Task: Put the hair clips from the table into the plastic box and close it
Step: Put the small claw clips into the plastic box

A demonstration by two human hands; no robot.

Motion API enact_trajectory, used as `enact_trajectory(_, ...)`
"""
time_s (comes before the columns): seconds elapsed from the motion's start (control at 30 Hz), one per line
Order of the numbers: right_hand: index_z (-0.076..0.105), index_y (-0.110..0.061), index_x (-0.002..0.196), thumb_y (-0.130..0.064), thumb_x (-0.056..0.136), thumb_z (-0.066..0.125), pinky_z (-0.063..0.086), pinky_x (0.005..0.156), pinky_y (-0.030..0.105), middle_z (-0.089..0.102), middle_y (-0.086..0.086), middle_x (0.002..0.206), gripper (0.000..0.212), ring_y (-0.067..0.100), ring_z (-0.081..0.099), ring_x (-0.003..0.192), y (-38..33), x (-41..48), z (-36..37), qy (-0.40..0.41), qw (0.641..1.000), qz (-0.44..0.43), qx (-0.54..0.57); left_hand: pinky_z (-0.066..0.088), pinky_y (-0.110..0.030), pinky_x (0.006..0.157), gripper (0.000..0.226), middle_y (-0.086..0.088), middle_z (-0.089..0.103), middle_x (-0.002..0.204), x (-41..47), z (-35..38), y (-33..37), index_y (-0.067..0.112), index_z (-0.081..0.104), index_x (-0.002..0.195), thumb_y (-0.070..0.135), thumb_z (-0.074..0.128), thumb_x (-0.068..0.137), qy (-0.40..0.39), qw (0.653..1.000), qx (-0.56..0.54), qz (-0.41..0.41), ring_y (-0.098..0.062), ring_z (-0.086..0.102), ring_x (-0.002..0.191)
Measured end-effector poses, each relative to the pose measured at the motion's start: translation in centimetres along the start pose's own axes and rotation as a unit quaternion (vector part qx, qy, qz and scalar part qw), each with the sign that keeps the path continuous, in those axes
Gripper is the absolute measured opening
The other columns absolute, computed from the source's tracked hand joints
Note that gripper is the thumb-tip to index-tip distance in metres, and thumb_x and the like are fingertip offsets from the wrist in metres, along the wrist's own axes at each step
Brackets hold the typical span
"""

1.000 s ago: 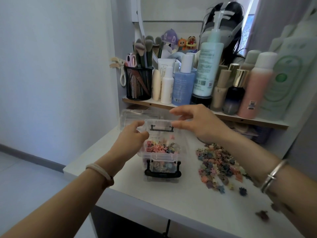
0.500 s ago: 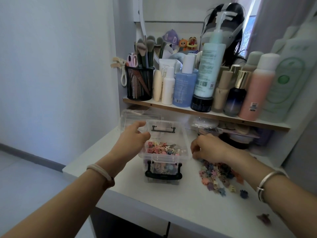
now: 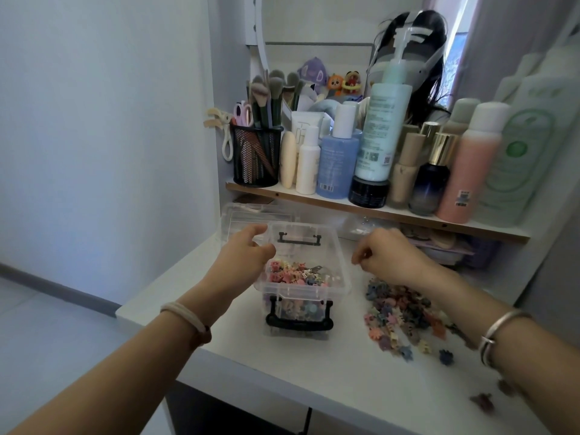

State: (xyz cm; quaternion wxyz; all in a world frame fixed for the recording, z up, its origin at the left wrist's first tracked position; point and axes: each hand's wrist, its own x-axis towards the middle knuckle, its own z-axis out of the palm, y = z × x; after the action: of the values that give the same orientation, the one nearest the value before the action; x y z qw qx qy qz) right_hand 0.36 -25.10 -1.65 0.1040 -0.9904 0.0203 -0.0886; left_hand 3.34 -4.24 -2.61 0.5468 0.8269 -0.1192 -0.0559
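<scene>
The clear plastic box stands open on the white table, with black latches front and back and several pastel hair clips inside. Its clear lid lies behind it to the left. My left hand grips the box's left rim. To the right of the box my right hand hovers over the loose pile of hair clips with its fingertips bunched, pinching clips that the fingers mostly hide. Stray clips lie near the table's right front.
Just behind the box, a wooden shelf carries a black mesh cup of brushes and several bottles. More items sit under the shelf to the right. The table's front edge runs close below the box; a wall stands at the left.
My right hand went from the box's back rim down to the pile, and now rises from it with fingers bunched. My left hand stays on the box.
</scene>
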Motion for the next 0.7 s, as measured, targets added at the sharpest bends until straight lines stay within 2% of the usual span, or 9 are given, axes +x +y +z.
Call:
enact_trajectory(0.1,0.073,-0.019,0.087,-0.005,0.083,0.063,0.04,0.064,0.007,0.069,-0.002,0.088,0.017,0.005,0.057,0.077,-1.7,0.2,-2.0,0.084,0.978,0.008,0.191,0.044,-0.035,0.085,0.047,-0.021,0.058,0.121,0.0,0.0,-0.1,0.015,0.037,0.14,0.011,0.044,0.093,-0.003,1.0,-0.002,0.004,-0.029,0.056,0.092)
enact_trajectory(0.17,0.069,-0.024,0.078,-0.006,0.08,0.068,0.049,0.065,0.007,0.068,-0.005,0.082,0.018,0.003,0.06,0.073,-3.0,-0.2,-3.4,0.042,0.933,-0.021,0.358,0.044,-0.034,0.085,0.048,-0.021,0.057,0.116,0.0,-0.1,-0.1,0.015,0.037,0.14,0.011,0.044,0.093,-0.001,1.0,-0.005,0.007,-0.034,0.057,0.095)
enact_trajectory(0.23,0.068,-0.023,0.082,-0.009,0.08,0.068,0.055,0.072,0.014,0.068,-0.007,0.083,0.014,0.003,0.062,0.076,-3.3,-0.5,-4.1,-0.017,0.919,-0.033,0.393,0.042,-0.032,0.081,0.048,-0.023,0.056,0.116,-0.1,0.0,0.0,0.016,0.037,0.14,0.011,0.044,0.094,-0.003,1.0,-0.01,0.005,-0.038,0.058,0.103)
enact_trajectory(0.3,0.07,-0.019,0.091,-0.009,0.084,0.064,0.054,0.069,0.014,0.067,-0.009,0.083,0.013,0.002,0.061,0.075,-2.3,-0.3,-4.2,-0.012,0.932,-0.009,0.361,0.042,-0.03,0.079,0.047,-0.025,0.055,0.123,-0.2,0.0,0.1,0.016,0.037,0.14,0.011,0.044,0.094,-0.005,1.0,-0.013,0.003,-0.04,0.056,0.111)
enact_trajectory(0.37,0.069,-0.014,0.103,-0.006,0.086,0.061,0.049,0.067,0.015,0.068,-0.005,0.088,0.02,0.003,0.058,0.076,-0.7,-0.1,-3.4,0.005,0.967,0.025,0.255,0.042,-0.03,0.079,0.046,-0.026,0.054,0.125,-0.1,0.0,0.1,0.015,0.037,0.139,0.011,0.044,0.094,-0.005,1.0,-0.012,0.003,-0.041,0.055,0.112)
enact_trajectory(0.43,0.066,-0.015,0.112,-0.004,0.085,0.06,0.039,0.077,0.015,0.065,-0.002,0.103,0.03,0.003,0.054,0.088,0.8,-0.2,-1.9,-0.046,0.995,0.027,0.084,0.041,-0.03,0.078,0.046,-0.027,0.054,0.123,-0.1,0.0,0.1,0.015,0.037,0.139,0.011,0.044,0.094,-0.005,1.0,-0.011,0.003,-0.041,0.056,0.111)
enact_trajectory(0.5,0.062,-0.017,0.118,-0.004,0.084,0.058,0.039,0.08,0.016,0.062,-0.003,0.11,0.037,0.006,0.053,0.098,1.6,-0.4,-0.3,-0.121,0.993,0.012,-0.014,0.041,-0.03,0.078,0.046,-0.026,0.056,0.115,-0.2,0.1,0.2,0.016,0.037,0.139,0.011,0.044,0.094,-0.005,1.0,-0.009,0.003,-0.039,0.058,0.102)
enact_trajectory(0.6,0.064,-0.017,0.115,-0.003,0.085,0.051,0.044,0.09,0.022,0.063,0.0,0.119,0.035,0.015,0.056,0.11,1.5,-0.5,1.0,-0.146,0.988,-0.002,-0.055,0.042,-0.03,0.078,0.046,-0.022,0.056,0.115,-0.2,0.2,0.4,0.016,0.037,0.139,0.011,0.044,0.094,-0.004,1.0,-0.008,-0.001,-0.035,0.058,0.099)
enact_trajectory(0.7,0.068,-0.016,0.107,-0.004,0.087,0.049,0.043,0.089,0.023,0.065,0.001,0.114,0.03,0.016,0.056,0.109,1.4,-0.3,1.6,-0.128,0.99,-0.012,-0.065,0.042,-0.03,0.078,0.046,-0.016,0.055,0.105,-0.1,0.2,0.3,0.016,0.037,0.139,0.011,0.044,0.094,-0.004,1.0,-0.011,-0.001,-0.025,0.053,0.085)
